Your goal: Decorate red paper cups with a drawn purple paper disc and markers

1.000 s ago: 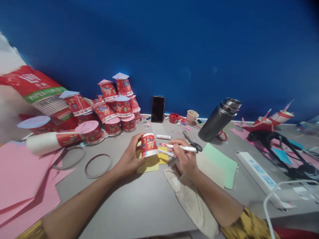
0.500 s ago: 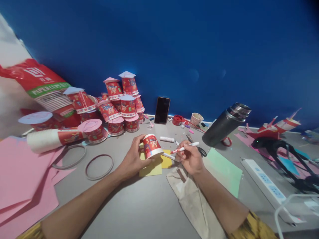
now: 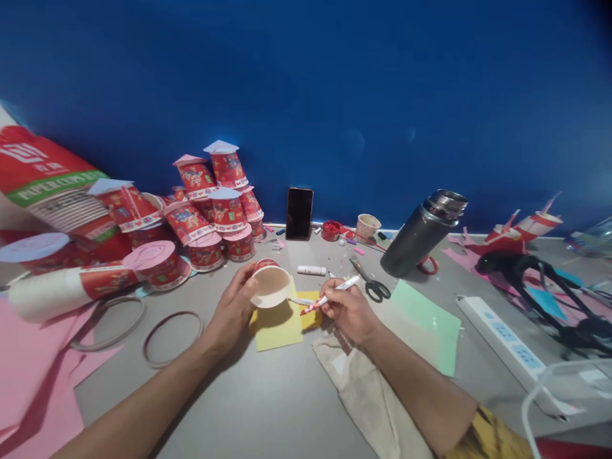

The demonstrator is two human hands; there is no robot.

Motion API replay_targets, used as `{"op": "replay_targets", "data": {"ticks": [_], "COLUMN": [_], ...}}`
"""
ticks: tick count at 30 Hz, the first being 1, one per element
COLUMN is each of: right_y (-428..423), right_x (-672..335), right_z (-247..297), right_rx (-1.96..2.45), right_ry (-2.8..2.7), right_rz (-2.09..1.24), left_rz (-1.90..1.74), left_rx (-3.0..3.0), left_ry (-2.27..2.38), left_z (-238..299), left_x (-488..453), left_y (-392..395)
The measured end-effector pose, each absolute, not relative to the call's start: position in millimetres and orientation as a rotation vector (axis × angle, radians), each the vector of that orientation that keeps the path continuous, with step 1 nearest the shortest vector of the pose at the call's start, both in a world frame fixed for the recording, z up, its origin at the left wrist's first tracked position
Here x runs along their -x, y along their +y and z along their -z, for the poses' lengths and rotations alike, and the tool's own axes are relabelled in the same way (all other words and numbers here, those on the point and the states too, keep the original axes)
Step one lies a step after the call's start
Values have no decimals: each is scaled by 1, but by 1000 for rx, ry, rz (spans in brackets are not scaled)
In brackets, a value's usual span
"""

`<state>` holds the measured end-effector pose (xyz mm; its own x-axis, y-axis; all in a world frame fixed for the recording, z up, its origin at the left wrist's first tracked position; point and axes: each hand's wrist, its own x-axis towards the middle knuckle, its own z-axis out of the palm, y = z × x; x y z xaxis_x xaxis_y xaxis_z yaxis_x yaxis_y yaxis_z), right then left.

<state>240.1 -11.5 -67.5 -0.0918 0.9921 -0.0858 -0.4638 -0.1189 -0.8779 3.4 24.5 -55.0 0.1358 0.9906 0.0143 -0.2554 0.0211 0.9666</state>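
Observation:
In my left hand (image 3: pixel 235 306) is a red printed paper cup (image 3: pixel 271 287), tilted so that its pale open mouth faces me. My right hand (image 3: pixel 348 312) grips a white marker (image 3: pixel 329 295) whose red tip points left, apart from the cup. Under the cup lie yellow paper squares (image 3: pixel 277 333), with another white pen (image 3: pixel 303 301) between the hands. Past the marker rests a capped white marker (image 3: pixel 312 270). Black scissors (image 3: pixel 375 287) lie right of my right hand, and a beige cloth (image 3: pixel 363 395) is beneath its wrist.
Stacked red cups with paper tops (image 3: pixel 224 210) stand at the left, near a bag of paper cups (image 3: pixel 62 191) and pink paper (image 3: pixel 33 376). A phone (image 3: pixel 299 213) leans on the blue wall. A dark flask (image 3: pixel 423 233), green paper (image 3: pixel 425 325) and a power strip (image 3: pixel 507 344) are at right.
My left hand has turned the cup from showing its printed side to showing its open mouth. The marker in my right hand has come left and slightly down. The whole view has shifted a little.

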Motion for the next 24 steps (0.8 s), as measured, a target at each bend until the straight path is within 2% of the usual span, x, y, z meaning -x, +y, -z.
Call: {"op": "replay_targets", "data": {"ticks": [12,19,24], "right_y": [-7,4,2], "right_x": [-232,-237,-239], "right_z": [79,67,66], "right_rx": [943,903,859], "right_ry": [-806,-714,-638], "right_rz": [-1401,-1234,-1367], "left_rz": [-1206,-1259,-1180], "left_rx": [-1383,-1325,-1359], "left_ry": [1092,1114,1129], "left_z": [49,55,52], "left_x": [-2,-5,-5], "left_y": [27,30,23]}}
